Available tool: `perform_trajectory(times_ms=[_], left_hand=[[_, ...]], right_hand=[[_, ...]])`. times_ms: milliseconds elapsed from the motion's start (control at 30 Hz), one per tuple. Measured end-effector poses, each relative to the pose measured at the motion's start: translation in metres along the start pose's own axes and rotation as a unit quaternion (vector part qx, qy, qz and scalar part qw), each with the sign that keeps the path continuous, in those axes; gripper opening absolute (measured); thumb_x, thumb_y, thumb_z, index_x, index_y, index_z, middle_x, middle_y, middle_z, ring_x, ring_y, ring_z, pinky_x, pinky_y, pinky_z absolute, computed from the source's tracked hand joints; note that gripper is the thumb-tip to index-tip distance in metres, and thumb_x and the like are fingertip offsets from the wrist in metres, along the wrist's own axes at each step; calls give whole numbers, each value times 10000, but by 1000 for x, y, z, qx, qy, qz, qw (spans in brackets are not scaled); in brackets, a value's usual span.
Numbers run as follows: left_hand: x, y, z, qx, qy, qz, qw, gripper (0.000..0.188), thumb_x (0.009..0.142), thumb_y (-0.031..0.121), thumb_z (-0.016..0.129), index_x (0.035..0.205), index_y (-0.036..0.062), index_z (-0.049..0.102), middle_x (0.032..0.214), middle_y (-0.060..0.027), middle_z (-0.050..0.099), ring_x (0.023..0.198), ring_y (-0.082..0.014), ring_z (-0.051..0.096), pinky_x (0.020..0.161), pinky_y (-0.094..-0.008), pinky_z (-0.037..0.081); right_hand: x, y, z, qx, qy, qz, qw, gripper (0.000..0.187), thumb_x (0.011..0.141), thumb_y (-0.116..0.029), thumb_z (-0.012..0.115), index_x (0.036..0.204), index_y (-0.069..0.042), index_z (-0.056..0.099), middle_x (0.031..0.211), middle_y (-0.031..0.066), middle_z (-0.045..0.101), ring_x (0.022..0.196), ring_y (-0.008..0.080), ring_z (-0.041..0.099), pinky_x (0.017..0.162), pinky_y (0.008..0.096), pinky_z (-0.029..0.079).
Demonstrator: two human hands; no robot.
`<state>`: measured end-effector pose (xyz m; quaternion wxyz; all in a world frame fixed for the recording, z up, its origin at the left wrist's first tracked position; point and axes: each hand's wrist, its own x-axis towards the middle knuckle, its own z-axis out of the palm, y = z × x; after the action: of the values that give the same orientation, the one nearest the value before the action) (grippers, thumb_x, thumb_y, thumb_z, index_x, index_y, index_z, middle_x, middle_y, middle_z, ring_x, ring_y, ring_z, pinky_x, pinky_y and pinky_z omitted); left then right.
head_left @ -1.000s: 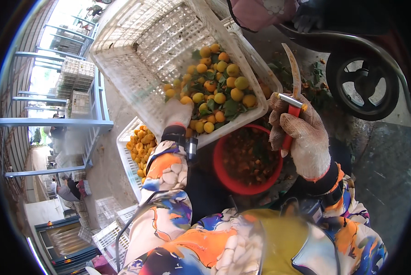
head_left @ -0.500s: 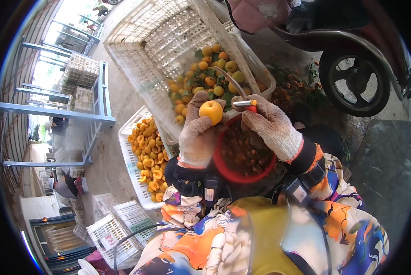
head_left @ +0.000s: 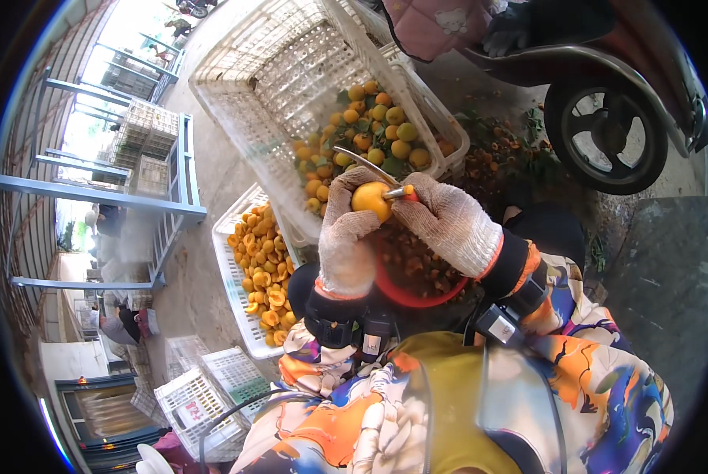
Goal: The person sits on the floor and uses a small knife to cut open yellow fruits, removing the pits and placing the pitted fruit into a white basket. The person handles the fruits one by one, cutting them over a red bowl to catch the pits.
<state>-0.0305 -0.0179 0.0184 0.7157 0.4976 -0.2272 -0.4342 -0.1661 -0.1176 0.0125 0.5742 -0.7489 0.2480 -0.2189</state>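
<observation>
My gloved left hand (head_left: 343, 246) is closed round a whole yellow apricot (head_left: 371, 202). In my gloved right hand (head_left: 450, 220) is a small curved knife (head_left: 367, 164) with a metal collar and a reddish handle. The knife meets the apricot's right side, its blade arching over the top; whether it has cut in cannot be seen. Below both hands stands a red bucket (head_left: 425, 301) with small brown pieces inside, partly covered by my gloves. Beyond them, a tilted white crate (head_left: 251, 95) holds whole apricots (head_left: 362, 126) and leaves.
Left of my hands, a white crate (head_left: 233, 280) is filled with apricot halves (head_left: 263, 261). Stacked crates (head_left: 204, 403) stand at lower left. A scooter wheel (head_left: 605, 134) is at right, beside leaves and scraps (head_left: 504, 150) on the floor. Blue metal frames (head_left: 101, 194) line the left.
My right hand has moved left, bringing the knife from beside the apricot up against it. The apricot has shifted slightly right in my left hand. The whole view has shifted a little.
</observation>
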Motion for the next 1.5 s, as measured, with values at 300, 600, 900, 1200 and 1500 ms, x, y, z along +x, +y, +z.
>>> perform_trajectory(times_ms=[300,600,900,1200,1500], left_hand=[[2,2,11,186,-27,119,975,563,646,24,566,1208,4,526,1142,-86,544,1069,-207,538,979,-306,417],[5,-12,18,-70,20,7,997,519,814,80,620,1312,28,481,1184,-95,571,1118,-221,541,1025,-353,402],[12,-17,-12,-229,-28,-68,971,515,840,185,600,1318,27,490,1210,-182,588,1089,-364,586,1000,-496,469],[16,-9,-33,-251,-27,-75,965,532,795,131,562,1322,63,535,1295,-185,561,1156,-374,530,1064,-541,379],[6,-7,-4,-189,-58,-21,980,618,746,40,547,1359,63,467,1219,-181,586,1149,-299,561,977,-396,458]], right_hand=[[-1,14,10,127,-23,71,989,188,1000,-211,574,1076,-44,613,924,35,645,837,109,589,742,272,485],[11,28,17,347,9,62,936,225,978,-282,598,1019,-61,596,743,-38,564,638,34,475,550,200,394],[-10,13,-7,555,-291,258,736,285,999,-332,518,960,-59,589,606,8,517,364,85,419,319,222,318],[5,25,-11,-8,-106,47,993,223,830,-152,707,1017,-39,661,852,73,657,779,155,591,748,322,506],[14,34,12,-93,-119,20,988,233,853,-213,666,1027,-58,653,925,161,683,869,332,650,771,380,518]])
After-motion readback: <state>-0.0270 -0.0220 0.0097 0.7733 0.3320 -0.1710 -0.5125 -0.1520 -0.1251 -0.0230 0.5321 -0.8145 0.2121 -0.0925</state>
